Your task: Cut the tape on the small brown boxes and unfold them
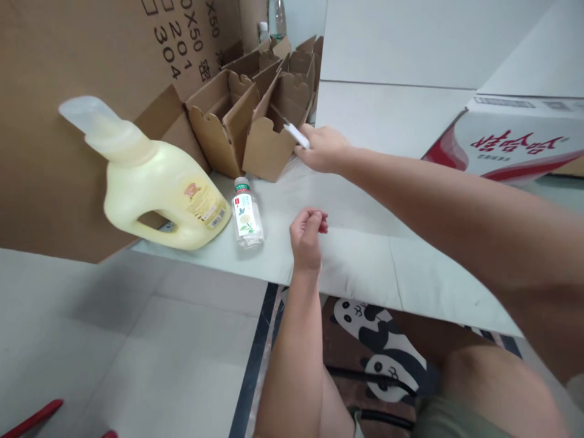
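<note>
My right hand [322, 148] reaches forward and grips a thin tool with a white handle [297, 135]. The tool's slender shaft points into an open cardboard box [269, 149], and its exact kind is too blurred to tell. My left hand [309, 236] is held over the pale tabletop [278, 255] with its fingers curled shut, and nothing shows in them. To its left stands a clear plastic bottle [246, 219] with a green-and-white label. Beyond that is a large pale yellow detergent jug [168, 182] with a translucent cap.
More open cardboard boxes [219, 115] stand in rows behind. A large printed carton [114, 55] rises at the left, with more bottles [278, 21] at the back. A white-and-red carton [506, 137] sits at the right. A panda-patterned mat [383, 340] lies below the table edge.
</note>
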A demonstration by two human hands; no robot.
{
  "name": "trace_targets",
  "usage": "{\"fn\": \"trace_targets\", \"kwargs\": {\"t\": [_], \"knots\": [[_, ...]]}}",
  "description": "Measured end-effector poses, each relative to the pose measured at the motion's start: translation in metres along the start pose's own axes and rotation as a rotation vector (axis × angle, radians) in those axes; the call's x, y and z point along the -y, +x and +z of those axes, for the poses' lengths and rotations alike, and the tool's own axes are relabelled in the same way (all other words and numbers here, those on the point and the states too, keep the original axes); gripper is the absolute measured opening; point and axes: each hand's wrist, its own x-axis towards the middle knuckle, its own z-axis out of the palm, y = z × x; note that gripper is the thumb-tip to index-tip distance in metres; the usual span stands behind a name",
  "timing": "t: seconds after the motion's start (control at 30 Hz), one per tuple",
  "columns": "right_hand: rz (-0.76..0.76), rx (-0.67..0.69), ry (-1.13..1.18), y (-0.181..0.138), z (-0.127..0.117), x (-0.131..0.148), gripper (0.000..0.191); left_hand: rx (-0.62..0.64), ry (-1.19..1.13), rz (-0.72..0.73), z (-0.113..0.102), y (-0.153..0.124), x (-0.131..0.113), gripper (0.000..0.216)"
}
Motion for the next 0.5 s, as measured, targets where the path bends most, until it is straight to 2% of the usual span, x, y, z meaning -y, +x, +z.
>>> {"fn": "trace_targets", "kwargs": {"t": [0.13,0.27,0.4,0.5], "knots": [[0.071,-0.041,-0.007,-0.048,-0.015,-0.028,0.034,-0.219,-0.058,0.17,-0.001,0.001,-0.001,0.019],[0.059,0.015,0.14,-0.065,-0.019,-0.035,0.041,-0.252,-0.124,0.189,0.009,-0.002,0.0,0.021],[0.007,0.043,0.235,-0.047,-0.017,-0.005,0.052,-0.223,-0.073,0.163,0.021,-0.007,0.003,0.025],[-0.025,0.13,0.231,-0.025,-0.016,0.029,0.062,-0.201,-0.059,0.156,0.022,-0.007,0.003,0.028]]}}
